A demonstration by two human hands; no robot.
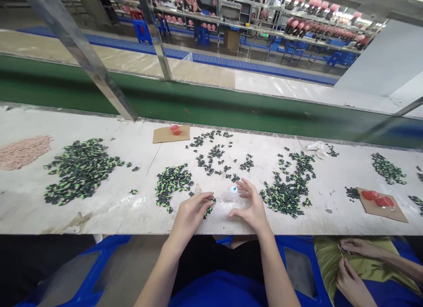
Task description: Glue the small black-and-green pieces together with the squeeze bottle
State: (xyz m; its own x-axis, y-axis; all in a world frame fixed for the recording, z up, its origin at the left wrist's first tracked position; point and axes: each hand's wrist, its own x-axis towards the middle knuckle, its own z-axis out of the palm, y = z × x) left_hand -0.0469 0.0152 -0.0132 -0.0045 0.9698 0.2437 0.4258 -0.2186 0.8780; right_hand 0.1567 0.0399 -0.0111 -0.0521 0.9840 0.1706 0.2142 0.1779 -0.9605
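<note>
My left hand (191, 211) is at the front of the white table, with its fingers curled and thumb drawn close to them. At its fingertips is a small black-and-green piece (213, 201), and more of the same lie just below, partly hidden by the hand. My right hand (251, 206) has fingers and thumb spread apart with nothing between them. Just left of it stands a small clear bottle (231, 195) with a white and blue top. Loose dark pieces (216, 151) are scattered beyond both hands. A heap of black-and-green pieces (173, 182) lies left of my left hand.
More black-and-green heaps (287, 192) lie to the right and a large one (79, 170) to the left. Pink pieces (24, 152) are at far left. A red tub (175, 129) sits on cardboard (160, 136). At right, a co-worker's hands (353, 271) hold something thin.
</note>
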